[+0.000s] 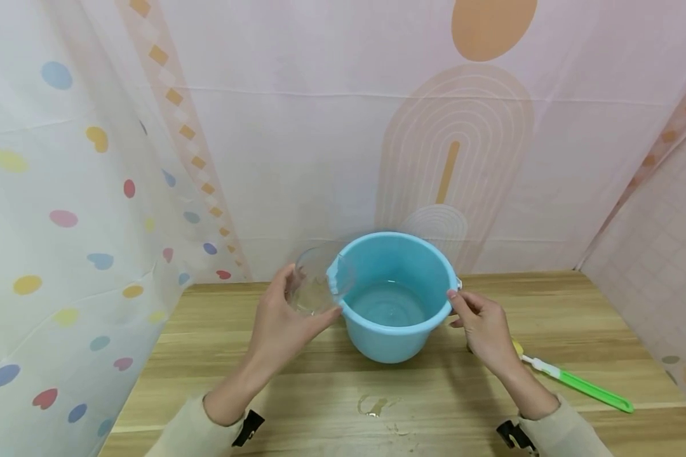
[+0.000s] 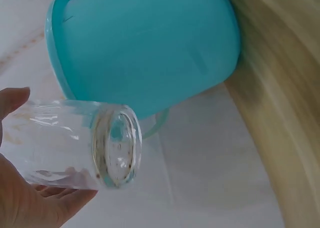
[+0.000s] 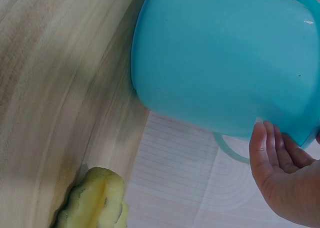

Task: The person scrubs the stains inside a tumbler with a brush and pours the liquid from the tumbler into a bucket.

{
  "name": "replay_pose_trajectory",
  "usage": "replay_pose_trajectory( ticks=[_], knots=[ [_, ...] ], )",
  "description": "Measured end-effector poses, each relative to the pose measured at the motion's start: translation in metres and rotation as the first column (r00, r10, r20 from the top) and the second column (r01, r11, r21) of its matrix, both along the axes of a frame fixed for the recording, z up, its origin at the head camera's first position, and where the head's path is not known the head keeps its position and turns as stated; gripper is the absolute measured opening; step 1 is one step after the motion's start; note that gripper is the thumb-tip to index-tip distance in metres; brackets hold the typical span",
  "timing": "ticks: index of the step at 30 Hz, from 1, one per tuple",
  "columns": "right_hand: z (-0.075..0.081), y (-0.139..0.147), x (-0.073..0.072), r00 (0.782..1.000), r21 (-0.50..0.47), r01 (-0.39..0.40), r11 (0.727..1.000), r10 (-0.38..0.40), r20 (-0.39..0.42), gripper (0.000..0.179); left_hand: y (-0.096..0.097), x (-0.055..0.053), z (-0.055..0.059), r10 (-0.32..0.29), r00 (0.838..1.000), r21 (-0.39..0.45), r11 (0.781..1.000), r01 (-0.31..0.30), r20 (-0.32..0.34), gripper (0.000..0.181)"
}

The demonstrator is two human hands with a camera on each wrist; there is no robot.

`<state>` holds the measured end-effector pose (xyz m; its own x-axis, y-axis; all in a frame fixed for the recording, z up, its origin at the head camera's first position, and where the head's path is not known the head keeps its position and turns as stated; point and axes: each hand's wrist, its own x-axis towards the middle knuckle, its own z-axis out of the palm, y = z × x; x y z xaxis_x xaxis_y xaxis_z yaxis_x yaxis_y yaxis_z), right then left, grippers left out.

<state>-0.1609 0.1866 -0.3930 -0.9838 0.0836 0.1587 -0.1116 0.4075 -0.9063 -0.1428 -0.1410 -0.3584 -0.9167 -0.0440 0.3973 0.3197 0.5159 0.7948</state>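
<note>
In my left hand [image 1: 282, 333] is a clear glass cup [image 1: 311, 289], gripped around its side and held in the air at the left rim of a light blue bucket [image 1: 385, 346]. The left wrist view shows the thick base of the glass [image 2: 117, 148], with brownish specks around it. Shallow water [image 1: 389, 306] covers the bucket's bottom. On the bucket's right side, my right hand [image 1: 484, 327] pinches the rim between thumb and fingers. Its fingers [image 3: 272, 148] lie against the outer wall under the rim in the right wrist view.
Right of the bucket lies a brush with a green handle [image 1: 594, 389] and a yellow sponge head [image 3: 97, 200], partly hidden by my right hand in the head view. A small water spill [image 1: 373, 407] wets the wooden table [image 1: 217, 355] in front. Patterned curtains [image 1: 297, 158] hang behind and beside it.
</note>
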Motion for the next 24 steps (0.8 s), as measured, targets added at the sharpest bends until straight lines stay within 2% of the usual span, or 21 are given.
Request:
replay_pose_trajectory(
  ticks=[4, 8, 15, 20, 24],
  knots=[
    [-0.001, 0.000, 0.000, 1.000, 0.000, 0.000, 1.000, 0.000, -0.008, 0.041, 0.000, 0.004, -0.006, 0.005, 0.999, 0.090, 0.996, -0.008, 0.037, 0.083],
    [-0.002, 0.000, 0.000, 1.000, -0.003, -0.001, 1.000, 0.001, -0.015, 0.041, 0.000, 0.007, -0.011, 0.022, 0.998, 0.127, 0.991, -0.030, 0.063, 0.081],
    [-0.004, 0.002, -0.001, 1.000, -0.003, -0.002, 1.000, 0.002, -0.027, 0.041, 0.001, 0.014, -0.022, 0.024, 0.999, 0.196, 0.980, -0.030, 0.032, 0.078],
    [-0.004, 0.003, -0.002, 1.000, -0.001, -0.003, 1.000, 0.003, -0.027, 0.041, 0.006, 0.020, -0.032, 0.028, 0.999, 0.237, 0.971, -0.035, 0.034, 0.079],
    [-0.003, 0.003, -0.001, 1.000, -0.001, 0.002, 1.000, -0.002, -0.015, 0.043, 0.012, 0.025, -0.038, 0.011, 1.000, 0.244, 0.970, -0.017, 0.024, 0.078]
  ],
)
